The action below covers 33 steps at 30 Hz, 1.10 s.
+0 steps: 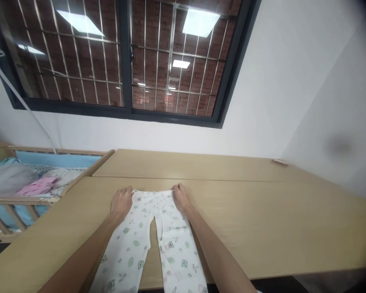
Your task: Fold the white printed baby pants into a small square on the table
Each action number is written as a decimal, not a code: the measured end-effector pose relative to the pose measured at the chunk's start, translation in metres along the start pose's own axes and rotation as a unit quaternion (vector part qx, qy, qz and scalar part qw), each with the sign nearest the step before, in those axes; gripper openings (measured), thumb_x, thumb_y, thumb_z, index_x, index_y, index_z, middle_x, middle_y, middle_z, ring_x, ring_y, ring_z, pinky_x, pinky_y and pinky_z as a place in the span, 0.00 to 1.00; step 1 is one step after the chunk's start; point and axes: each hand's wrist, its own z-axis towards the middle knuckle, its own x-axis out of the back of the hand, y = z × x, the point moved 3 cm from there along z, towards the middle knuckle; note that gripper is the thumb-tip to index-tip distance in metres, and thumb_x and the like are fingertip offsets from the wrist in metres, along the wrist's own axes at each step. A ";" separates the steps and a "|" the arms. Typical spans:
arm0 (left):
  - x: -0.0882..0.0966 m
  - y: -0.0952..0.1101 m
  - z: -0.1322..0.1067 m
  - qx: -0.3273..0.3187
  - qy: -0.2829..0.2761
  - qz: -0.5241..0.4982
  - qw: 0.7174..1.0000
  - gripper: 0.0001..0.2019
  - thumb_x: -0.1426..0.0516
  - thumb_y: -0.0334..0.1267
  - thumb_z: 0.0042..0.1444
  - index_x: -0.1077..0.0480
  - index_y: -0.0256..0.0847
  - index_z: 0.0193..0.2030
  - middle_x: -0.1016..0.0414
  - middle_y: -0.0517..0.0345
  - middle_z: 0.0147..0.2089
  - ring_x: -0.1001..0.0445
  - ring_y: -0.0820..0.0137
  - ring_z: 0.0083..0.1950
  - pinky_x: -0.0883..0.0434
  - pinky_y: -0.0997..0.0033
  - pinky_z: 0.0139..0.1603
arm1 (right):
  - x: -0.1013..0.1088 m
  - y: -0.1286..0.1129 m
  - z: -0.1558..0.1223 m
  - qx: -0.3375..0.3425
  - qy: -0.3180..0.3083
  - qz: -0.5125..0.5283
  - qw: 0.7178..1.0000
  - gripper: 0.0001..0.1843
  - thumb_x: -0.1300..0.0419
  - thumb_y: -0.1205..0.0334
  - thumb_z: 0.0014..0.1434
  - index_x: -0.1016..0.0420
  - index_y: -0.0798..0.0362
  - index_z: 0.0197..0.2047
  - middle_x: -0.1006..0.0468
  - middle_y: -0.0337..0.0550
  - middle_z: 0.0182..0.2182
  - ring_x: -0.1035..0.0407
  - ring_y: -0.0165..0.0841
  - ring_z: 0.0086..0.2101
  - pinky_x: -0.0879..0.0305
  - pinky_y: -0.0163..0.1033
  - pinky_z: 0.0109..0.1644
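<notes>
White cloth at the fingertips, what is it exactly?

It is the waistband of white soft-cloth baby trousers (146,207) with small green and pink prints. The fingers of the left hand (122,202) are bent and closed on the left corner of the waistband. Those of the right hand (180,198) are closed in the same way on the right corner.

And where do the trousers lie?

Flat on the light wooden table (262,211), between the two forearms, with the waistband far from the person. The two legs point toward the person and seem to pass over the near edge. Their ends are outside the picture.

How will such a thing handle, do you think?

I judge it very light and limp, not slippery and not fragile. It would sag and wrinkle if it is taken in the middle. The two waistband corners look like the good places to hold, because the hem is thicker there and the cloth spreads between them.

What is around?

To the left stands a wooden baby crib (18,200) with blue lining and a pink garment (38,187) inside. Behind the table there is a white wall (277,81) and a dark-framed barred window (126,61).
</notes>
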 end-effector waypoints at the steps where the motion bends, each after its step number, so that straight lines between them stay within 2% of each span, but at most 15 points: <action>1: -0.003 0.000 0.006 -0.001 -0.002 0.001 1.000 0.15 0.55 0.35 0.70 0.29 0.38 0.52 0.22 0.43 0.50 0.26 0.58 0.54 0.34 0.62 0.54 | -0.002 0.003 0.007 0.000 -0.005 -0.007 1.000 0.16 0.50 0.73 0.66 0.27 0.54 0.51 0.28 0.52 0.50 0.36 0.38 0.47 0.45 0.39 0.50; 8: -0.017 0.007 0.045 0.007 -0.008 0.015 1.000 0.17 0.57 0.35 0.72 0.29 0.36 0.53 0.23 0.41 0.52 0.27 0.56 0.56 0.34 0.61 0.54 | -0.014 0.022 0.048 -0.026 -0.033 -0.020 0.999 0.17 0.50 0.72 0.67 0.27 0.53 0.54 0.27 0.55 0.52 0.36 0.41 0.50 0.45 0.41 0.52; 14: -0.019 0.017 0.065 0.016 -0.008 0.023 1.000 0.16 0.57 0.34 0.71 0.29 0.37 0.52 0.23 0.42 0.52 0.26 0.55 0.55 0.33 0.61 0.51 | -0.021 0.034 0.070 -0.043 -0.032 -0.007 0.999 0.17 0.50 0.70 0.68 0.28 0.52 0.55 0.27 0.54 0.52 0.34 0.41 0.50 0.44 0.41 0.53; 18: -0.010 0.025 0.069 0.014 -0.014 0.023 1.000 0.15 0.56 0.33 0.70 0.29 0.36 0.52 0.23 0.41 0.51 0.26 0.55 0.54 0.32 0.60 0.50 | -0.026 0.041 0.075 -0.050 -0.026 0.021 0.998 0.17 0.50 0.68 0.69 0.29 0.51 0.57 0.27 0.52 0.53 0.33 0.40 0.50 0.42 0.40 0.53; 23: 0.018 0.046 0.060 -0.011 -0.020 0.020 1.000 0.15 0.55 0.33 0.69 0.31 0.33 0.54 0.25 0.36 0.54 0.28 0.52 0.57 0.33 0.57 0.53 | -0.035 0.048 0.078 -0.064 -0.014 0.073 0.995 0.16 0.50 0.65 0.71 0.30 0.55 0.59 0.27 0.55 0.53 0.32 0.40 0.52 0.41 0.41 0.57; 25: 0.032 0.064 0.045 -0.041 -0.017 0.016 0.999 0.15 0.54 0.34 0.69 0.33 0.32 0.57 0.28 0.35 0.57 0.31 0.51 0.60 0.35 0.55 0.56 | -0.039 0.051 0.080 -0.069 -0.011 0.096 0.993 0.15 0.49 0.65 0.71 0.29 0.55 0.57 0.27 0.55 0.52 0.32 0.40 0.53 0.41 0.40 0.58; 27: 0.043 0.089 0.016 -0.094 -0.025 0.006 0.995 0.14 0.53 0.36 0.70 0.33 0.35 0.56 0.28 0.39 0.58 0.32 0.54 0.61 0.36 0.57 0.59 | -0.043 0.054 0.082 -0.075 -0.005 0.120 0.990 0.14 0.48 0.64 0.70 0.28 0.55 0.56 0.26 0.55 0.52 0.32 0.40 0.53 0.41 0.40 0.58; 28: 0.047 0.103 -0.005 -0.132 -0.037 -0.004 0.991 0.13 0.52 0.38 0.70 0.32 0.37 0.54 0.27 0.43 0.56 0.31 0.57 0.60 0.36 0.59 0.59 | -0.044 0.055 0.083 -0.079 -0.002 0.132 0.988 0.14 0.47 0.64 0.70 0.28 0.55 0.55 0.26 0.55 0.52 0.32 0.39 0.52 0.41 0.40 0.58; 30: 0.054 0.134 -0.057 -0.220 -0.081 -0.035 0.971 0.10 0.50 0.42 0.69 0.30 0.42 0.44 0.24 0.53 0.47 0.27 0.64 0.51 0.34 0.66 0.53 | -0.045 0.058 0.085 -0.085 0.005 0.157 0.984 0.12 0.45 0.65 0.68 0.28 0.54 0.54 0.25 0.53 0.51 0.31 0.38 0.51 0.40 0.40 0.57; 31: 0.056 0.149 -0.085 -0.278 -0.106 -0.080 0.951 0.10 0.49 0.43 0.69 0.30 0.42 0.41 0.24 0.54 0.43 0.27 0.64 0.47 0.33 0.66 0.51 | -0.045 0.060 0.086 -0.089 0.006 0.170 0.981 0.11 0.44 0.65 0.68 0.27 0.54 0.53 0.24 0.52 0.50 0.30 0.37 0.50 0.39 0.39 0.56; 33: 0.058 0.173 -0.135 -0.318 -0.139 -0.136 0.928 0.11 0.45 0.47 0.65 0.31 0.42 0.38 0.25 0.56 0.40 0.27 0.63 0.44 0.32 0.63 0.50 | -0.045 0.062 0.088 -0.095 0.008 0.196 0.976 0.09 0.42 0.66 0.66 0.26 0.54 0.49 0.23 0.50 0.46 0.29 0.36 0.47 0.37 0.39 0.54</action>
